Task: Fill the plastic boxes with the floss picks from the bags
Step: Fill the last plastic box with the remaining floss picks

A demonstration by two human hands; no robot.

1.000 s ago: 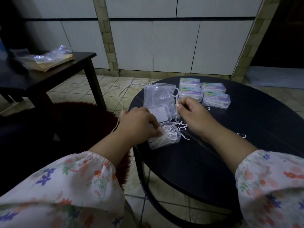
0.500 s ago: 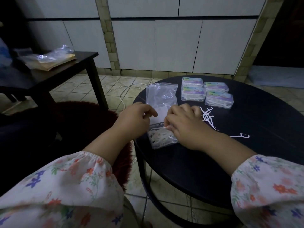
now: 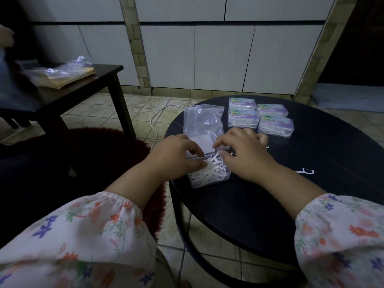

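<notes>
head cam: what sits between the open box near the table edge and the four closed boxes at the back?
In the head view, the right hand lies across that stretch, above the open box; beyond its knuckles, bare black table up to the closed boxes.

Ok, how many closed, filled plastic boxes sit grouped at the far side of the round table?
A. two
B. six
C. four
C: four closed boxes of floss picks lie in a two-by-two cluster on the round table, beyond the hands and the open box.
</notes>
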